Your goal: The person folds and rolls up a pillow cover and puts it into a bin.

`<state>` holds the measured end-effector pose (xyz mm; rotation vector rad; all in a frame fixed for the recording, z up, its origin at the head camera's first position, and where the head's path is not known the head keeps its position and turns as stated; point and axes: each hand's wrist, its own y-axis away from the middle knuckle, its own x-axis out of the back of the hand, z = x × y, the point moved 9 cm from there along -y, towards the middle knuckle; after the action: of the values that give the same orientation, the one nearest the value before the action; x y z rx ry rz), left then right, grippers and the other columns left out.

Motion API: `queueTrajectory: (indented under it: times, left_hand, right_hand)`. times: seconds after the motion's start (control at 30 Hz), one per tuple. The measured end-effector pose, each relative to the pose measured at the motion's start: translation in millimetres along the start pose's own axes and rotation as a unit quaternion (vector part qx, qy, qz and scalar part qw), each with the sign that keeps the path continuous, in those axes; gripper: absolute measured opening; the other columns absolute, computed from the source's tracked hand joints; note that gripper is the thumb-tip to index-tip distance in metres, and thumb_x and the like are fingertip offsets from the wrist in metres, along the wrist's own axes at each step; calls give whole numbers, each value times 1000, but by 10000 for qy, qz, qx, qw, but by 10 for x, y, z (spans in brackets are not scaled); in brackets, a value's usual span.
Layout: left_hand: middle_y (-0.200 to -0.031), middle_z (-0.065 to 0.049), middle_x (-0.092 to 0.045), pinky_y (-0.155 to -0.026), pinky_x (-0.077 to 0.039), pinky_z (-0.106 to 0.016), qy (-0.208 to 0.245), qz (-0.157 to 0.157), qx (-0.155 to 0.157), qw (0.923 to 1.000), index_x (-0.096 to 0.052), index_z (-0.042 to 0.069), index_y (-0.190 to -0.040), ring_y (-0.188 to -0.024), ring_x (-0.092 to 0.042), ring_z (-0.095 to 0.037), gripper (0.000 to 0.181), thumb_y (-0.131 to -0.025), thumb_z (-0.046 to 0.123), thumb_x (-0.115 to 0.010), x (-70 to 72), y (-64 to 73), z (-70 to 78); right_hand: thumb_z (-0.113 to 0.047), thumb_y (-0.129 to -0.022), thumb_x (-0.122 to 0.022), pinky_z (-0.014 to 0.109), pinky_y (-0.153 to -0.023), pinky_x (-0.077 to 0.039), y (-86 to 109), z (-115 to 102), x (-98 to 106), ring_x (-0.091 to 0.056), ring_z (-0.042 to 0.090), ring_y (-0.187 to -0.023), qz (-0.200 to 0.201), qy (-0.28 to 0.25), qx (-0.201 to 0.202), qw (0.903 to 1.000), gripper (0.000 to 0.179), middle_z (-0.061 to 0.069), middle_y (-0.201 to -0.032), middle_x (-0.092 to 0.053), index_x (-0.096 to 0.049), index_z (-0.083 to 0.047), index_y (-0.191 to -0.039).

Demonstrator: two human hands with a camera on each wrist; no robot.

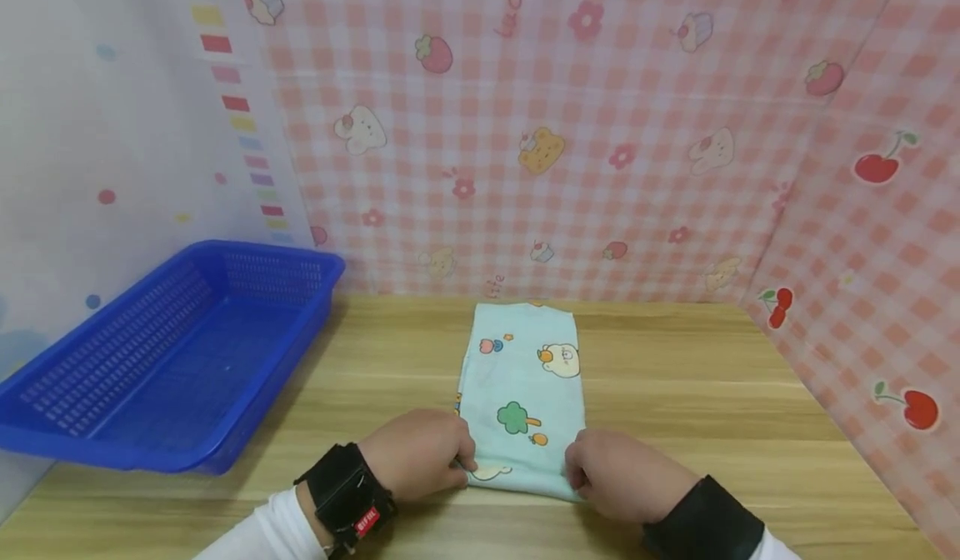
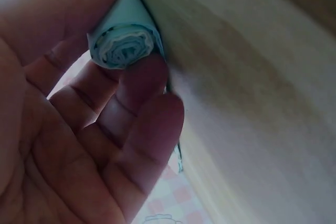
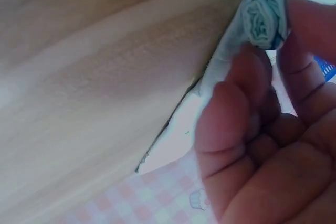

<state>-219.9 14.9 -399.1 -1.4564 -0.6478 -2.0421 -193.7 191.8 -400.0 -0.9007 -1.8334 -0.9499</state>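
Note:
A light blue cloth (image 1: 525,381), printed with a tree, a bear and fruit, lies as a long strip on the table. Its near end is rolled up, and both wrist views show the spiral ends of the roll. My left hand (image 1: 420,456) holds the roll's left end, thumb over it and fingers curled about it. At the other end my right hand (image 1: 626,472) grips the roll in the same way. The flat part of the cloth stretches away from me toward the back wall.
A blue plastic basket (image 1: 258,393) with perforated sides stands at the left. The wooden table (image 1: 675,368) meets a pink checked back wall (image 1: 480,127) and a similar wall (image 1: 885,235) on the right.

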Motion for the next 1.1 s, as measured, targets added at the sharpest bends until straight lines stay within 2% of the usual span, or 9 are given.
queueTrajectory:
  times: [0.2, 0.4, 0.57, 0.7, 0.77, 0.9, 1.03, 1.1]
  left_hand:
    - [-82, 18, -60, -70, -46, -20, -125, 60, -69, 9999, -81, 25, -87, -73, -50, 2, 4, -90, 26, -82, -18, 9, 19]
    - [-80, 16, -62, -71, -48, -21, -49, 203, -168, 9996, -80, 24, -85, -72, -51, 2, 5, -89, 23, -82, 9, 16, 26]
    - [-83, 17, -65, -74, -50, -23, 255, 129, 34, 9996, -78, 25, -84, -74, -54, 2, 7, -90, 25, -81, 2, -21, -66]
    - [-78, 18, -60, -69, -46, -23, 505, 123, 161, 9985, -67, 28, -78, -70, -51, -1, 18, -90, 25, -81, -9, -53, -112]
    - [-75, 18, -57, -68, -43, -22, 549, 128, 174, 9983, -63, 28, -75, -68, -49, -2, 23, -88, 25, -82, -10, -57, -107]
    - [-73, 20, -58, -68, -44, -21, 336, 198, 80, 9992, -67, 27, -70, -67, -49, 0, 23, -84, 24, -85, 12, -36, -54]
    - [-72, 19, -59, -67, -45, -21, -174, 341, -85, 9992, -71, 26, -69, -67, -49, 1, 20, -83, 20, -84, 47, -8, 11]
    - [-75, 17, -61, -69, -47, -22, -262, 312, -36, 9992, -73, 25, -72, -68, -50, 0, 16, -81, 18, -84, 51, 4, 16]
  right_hand:
    - [0, -85, -77, 28, -65, -43, -15, -3, -71, -47, 13, -66, -6, 68, -203, 9998, 19, -7, -73, -56, -69, -15, -77]
    - [-1, -85, -77, 28, -66, -45, -24, 12, -53, -47, 12, -67, 69, 122, -165, 9998, 18, -8, -73, -58, -70, -16, -77]
    - [0, -84, -79, 27, -64, -43, -79, 86, -16, -49, 12, -68, -136, -270, -188, 9994, 23, -9, -71, -59, -69, -18, -73]
    - [0, -82, -80, 25, -61, -39, -113, 143, -5, -49, 12, -66, -305, -540, -137, 9980, 27, -9, -67, -56, -66, -19, -69]
    - [-2, -81, -81, 25, -59, -37, -108, 150, -7, -48, 12, -64, -280, -486, -172, 9983, 28, -9, -65, -55, -64, -20, -67]
    - [-1, -82, -78, 26, -59, -37, -60, 92, -14, -46, 12, -63, -12, -297, -223, 9993, 26, -8, -65, -55, -65, -19, -68]
    - [3, -82, -73, 26, -61, -42, -19, -2, -20, -46, 12, -63, 305, -42, -245, 9992, 22, -7, -68, -57, -68, -15, -71]
    - [3, -84, -72, 27, -63, -45, -15, -21, -28, -46, 13, -64, 376, 90, -382, 9985, 21, -6, -69, -57, -68, -14, -73]
